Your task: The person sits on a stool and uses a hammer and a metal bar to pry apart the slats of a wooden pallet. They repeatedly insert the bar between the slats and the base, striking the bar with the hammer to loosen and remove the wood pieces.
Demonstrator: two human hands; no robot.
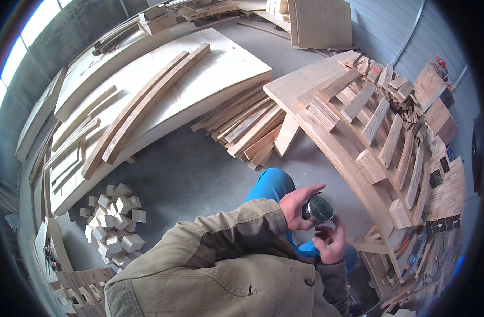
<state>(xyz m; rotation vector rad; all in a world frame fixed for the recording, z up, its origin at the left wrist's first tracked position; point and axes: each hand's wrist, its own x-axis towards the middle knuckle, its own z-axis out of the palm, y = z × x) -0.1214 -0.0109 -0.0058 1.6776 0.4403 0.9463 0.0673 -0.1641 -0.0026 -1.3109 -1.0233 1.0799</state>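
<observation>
My left hand (296, 207) is closed around a small round object (320, 210) with a shiny metal side and a dark greenish disc-like face. What kind of thing it is I cannot make out. Just below it is my right hand (330, 244), its fingers half curled and the thumb apart from them. The right index fingertip is close to the object's rim; whether it touches is unclear. Both hands are in front of my blue-trousered legs (273, 184), above the grey floor.
A heap of short wooden blocks (114, 222) lies on the floor at left. Behind it stands a long pale panel stack (220, 58) carrying long boards (146, 103). Loose planks (252, 127) lie beyond my legs. At right, a wooden bench (326, 134) holds many cut pieces.
</observation>
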